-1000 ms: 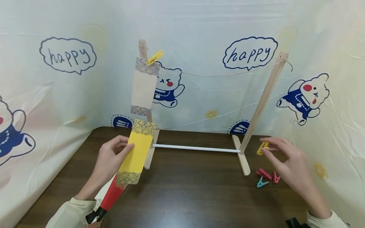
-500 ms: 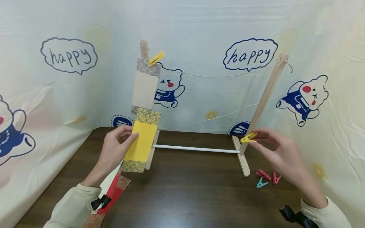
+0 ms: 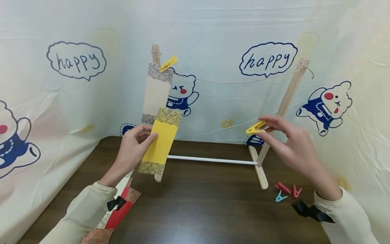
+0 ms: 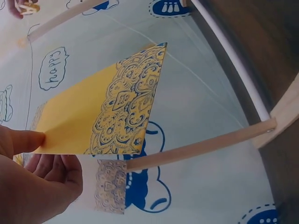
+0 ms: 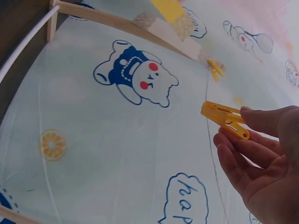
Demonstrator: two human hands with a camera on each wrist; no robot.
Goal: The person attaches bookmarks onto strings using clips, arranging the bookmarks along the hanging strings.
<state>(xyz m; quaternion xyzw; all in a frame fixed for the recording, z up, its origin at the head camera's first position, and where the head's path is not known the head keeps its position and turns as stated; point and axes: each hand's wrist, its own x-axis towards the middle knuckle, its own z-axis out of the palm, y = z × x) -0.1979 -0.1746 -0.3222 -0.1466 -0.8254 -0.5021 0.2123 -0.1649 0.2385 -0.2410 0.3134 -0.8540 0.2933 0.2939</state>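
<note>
Both hands higher than a second ago. Left hand pinching the yellow strip by its edge, now lifted off the table and overlapping the lower end of the pale strip, which hangs pegged by a yellow clip near the left post. Right hand clamped on the second yellow peg, raised from beside the loose pegs to below the string. Strip and peg both closing on the line, still well apart; hanging looks near, not yet done.
</note>
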